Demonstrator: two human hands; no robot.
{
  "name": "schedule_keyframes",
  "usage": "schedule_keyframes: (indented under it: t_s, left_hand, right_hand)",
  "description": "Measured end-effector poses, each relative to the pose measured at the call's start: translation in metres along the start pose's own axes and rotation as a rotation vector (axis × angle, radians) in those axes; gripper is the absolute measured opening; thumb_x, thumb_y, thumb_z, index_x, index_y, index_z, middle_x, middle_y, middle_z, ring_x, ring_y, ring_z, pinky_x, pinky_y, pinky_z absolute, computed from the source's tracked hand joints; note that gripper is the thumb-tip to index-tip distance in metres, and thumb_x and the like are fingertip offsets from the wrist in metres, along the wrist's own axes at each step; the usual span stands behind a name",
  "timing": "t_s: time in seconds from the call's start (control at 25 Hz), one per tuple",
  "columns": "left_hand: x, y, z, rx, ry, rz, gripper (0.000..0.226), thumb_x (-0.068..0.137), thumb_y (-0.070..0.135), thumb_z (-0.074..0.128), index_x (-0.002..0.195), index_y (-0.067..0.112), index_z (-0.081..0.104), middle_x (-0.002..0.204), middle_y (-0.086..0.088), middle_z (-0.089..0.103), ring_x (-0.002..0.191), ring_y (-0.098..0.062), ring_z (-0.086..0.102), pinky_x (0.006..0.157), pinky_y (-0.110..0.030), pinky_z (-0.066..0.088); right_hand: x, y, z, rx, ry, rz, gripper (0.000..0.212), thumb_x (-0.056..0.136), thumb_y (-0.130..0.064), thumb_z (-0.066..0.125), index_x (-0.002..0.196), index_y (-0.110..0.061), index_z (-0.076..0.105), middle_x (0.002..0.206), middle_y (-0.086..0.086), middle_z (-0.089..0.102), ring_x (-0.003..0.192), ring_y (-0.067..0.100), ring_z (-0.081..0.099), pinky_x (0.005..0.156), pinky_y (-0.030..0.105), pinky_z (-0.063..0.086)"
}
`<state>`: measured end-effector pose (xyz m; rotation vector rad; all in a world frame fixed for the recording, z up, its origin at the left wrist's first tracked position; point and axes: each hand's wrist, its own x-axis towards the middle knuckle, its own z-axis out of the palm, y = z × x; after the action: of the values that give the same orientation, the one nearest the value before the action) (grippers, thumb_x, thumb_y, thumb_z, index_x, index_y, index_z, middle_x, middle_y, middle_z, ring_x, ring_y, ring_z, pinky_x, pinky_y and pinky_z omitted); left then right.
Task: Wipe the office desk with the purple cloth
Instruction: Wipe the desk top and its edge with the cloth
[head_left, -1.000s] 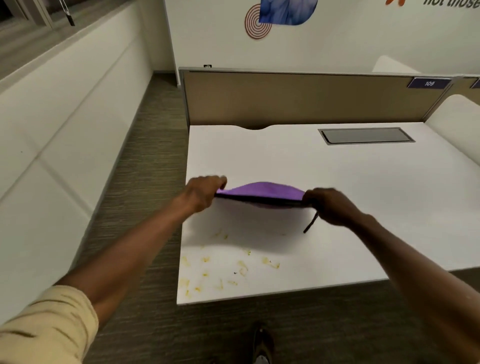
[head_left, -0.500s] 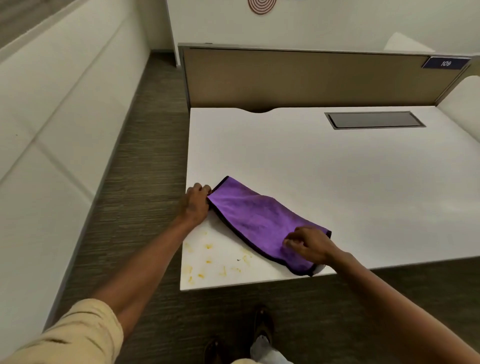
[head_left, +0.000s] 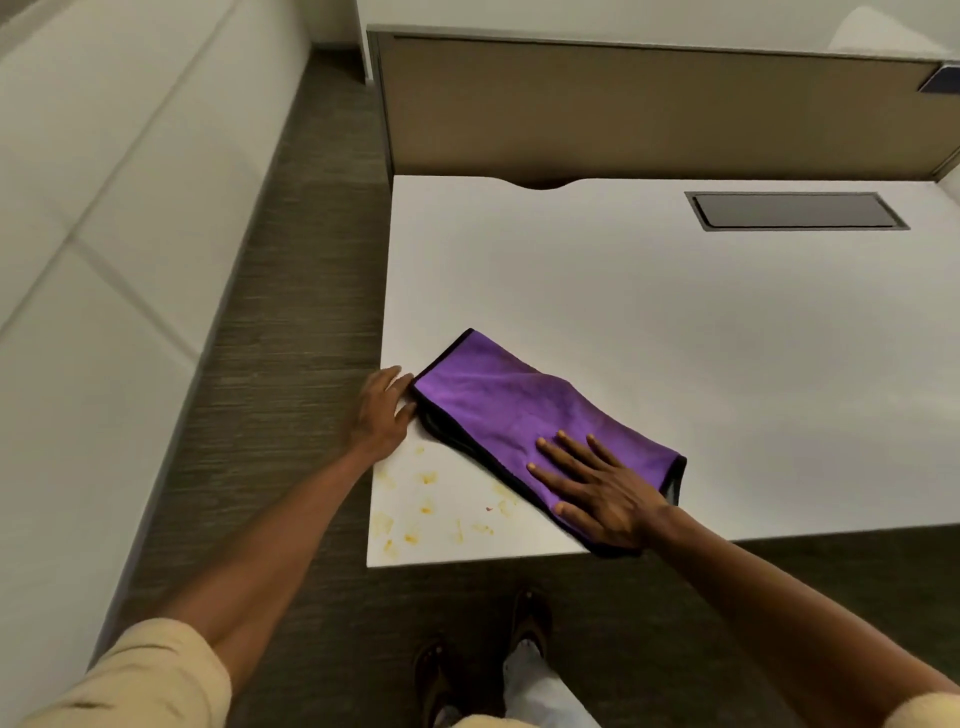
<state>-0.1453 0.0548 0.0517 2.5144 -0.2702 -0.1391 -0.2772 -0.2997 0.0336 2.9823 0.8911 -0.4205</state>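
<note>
We lay our right hand (head_left: 597, 493), fingers straight, flat on the folded purple microfibre cloth (head_left: 519, 415) on the white rectangular desk (head_left: 675, 322). Our left hand (head_left: 382, 410), fingers extended, touches its 9 o'clock edge. Yellow stains (head_left: 426, 512) lie at 7 o'clock; the cloth hides part of them.

The person is wearing short cream-yellow sleeves (head_left: 156, 675) ending well above the bare forearms, far back from the fingers, with pale trousers (head_left: 535, 686) and dark sandals (head_left: 530, 618).

Tan partition panel (head_left: 649, 109) at 12 o'clock; grey-brown carpet (head_left: 291, 332) at 9; white wall panels (head_left: 104, 218) at 10.
</note>
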Motion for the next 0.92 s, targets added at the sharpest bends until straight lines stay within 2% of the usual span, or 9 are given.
schedule_keyframes:
  t_s: [0.12,0.2,0.28,0.4,0.52,0.68,0.84,0.92]
  left_hand:
    - [0.012,-0.002,0.007,0.013,-0.023,0.08,0.056,0.097,-0.002,0.054,0.151,-0.003,0.039,0.163,-0.021,0.03,0.155,-0.035,0.021,0.126,-0.043,0.016]
    - [0.014,-0.003,0.015,0.033,-0.019,0.089,0.059,0.101,0.002,0.05,0.155,-0.002,0.027,0.166,-0.019,0.022,0.157,-0.034,0.014,0.128,-0.044,0.009]
    - [0.01,-0.005,0.022,0.039,-0.005,0.092,0.059,0.105,0.008,0.046,0.157,-0.002,0.02,0.167,-0.017,0.016,0.158,-0.033,0.011,0.128,-0.046,0.005]
    - [0.01,-0.008,0.025,0.057,0.002,0.109,0.057,0.107,0.01,0.042,0.158,0.0,0.019,0.168,-0.016,0.015,0.158,-0.032,0.009,0.128,-0.047,0.005]
    - [0.011,-0.011,0.027,0.076,0.011,0.129,0.054,0.108,0.014,0.04,0.159,0.003,0.022,0.169,-0.014,0.016,0.158,-0.029,0.008,0.129,-0.045,0.003]
    - [0.012,-0.014,0.03,0.055,0.052,0.134,0.051,0.107,0.018,0.04,0.155,0.004,0.034,0.166,-0.015,0.024,0.157,-0.031,0.016,0.128,-0.042,0.004]
    - [0.015,-0.018,0.033,0.031,0.085,0.145,0.049,0.107,0.016,0.04,0.154,0.003,0.037,0.165,-0.016,0.027,0.156,-0.031,0.019,0.128,-0.043,0.006]
    - [0.016,-0.02,0.034,0.025,0.086,0.153,0.048,0.107,0.013,0.042,0.154,0.003,0.036,0.166,-0.015,0.027,0.156,-0.03,0.018,0.128,-0.043,0.005]
  right_hand:
    - [0.013,0.001,0.001,0.044,0.054,0.178,0.065,0.105,-0.066,0.007,0.161,-0.042,-0.014,0.174,-0.01,-0.016,0.159,0.015,-0.021,0.13,0.046,-0.01]
    - [0.03,0.001,0.002,0.129,0.077,0.376,0.066,0.105,-0.065,0.008,0.16,-0.041,-0.019,0.173,-0.009,-0.017,0.159,0.016,-0.023,0.131,0.048,-0.006]
    - [0.049,-0.001,0.001,0.21,0.111,0.544,0.067,0.106,-0.062,0.01,0.162,-0.037,-0.016,0.173,-0.008,-0.018,0.158,0.018,-0.023,0.131,0.049,-0.008]
    - [0.065,-0.014,-0.004,0.298,0.14,0.679,0.067,0.108,-0.057,0.01,0.164,-0.029,-0.013,0.173,-0.003,-0.018,0.158,0.021,-0.023,0.131,0.052,-0.006]
    - [0.048,-0.059,0.006,0.321,0.171,0.641,0.066,0.108,-0.052,0.013,0.164,-0.027,-0.011,0.173,-0.001,-0.019,0.159,0.024,-0.022,0.131,0.054,-0.004]
    - [0.014,-0.127,0.026,0.32,0.157,0.49,0.066,0.106,-0.057,0.017,0.164,-0.036,-0.006,0.174,-0.008,-0.014,0.161,0.021,-0.014,0.128,0.049,-0.005]
    - [0.037,-0.089,0.009,0.259,0.013,0.307,0.064,0.103,-0.065,0.007,0.158,-0.047,-0.02,0.169,-0.017,-0.028,0.16,0.019,-0.02,0.13,0.055,-0.002]
    - [0.067,-0.071,-0.004,0.247,0.016,0.317,0.063,0.102,-0.067,0.003,0.157,-0.047,-0.022,0.17,-0.015,-0.026,0.159,0.018,-0.022,0.13,0.056,-0.002]
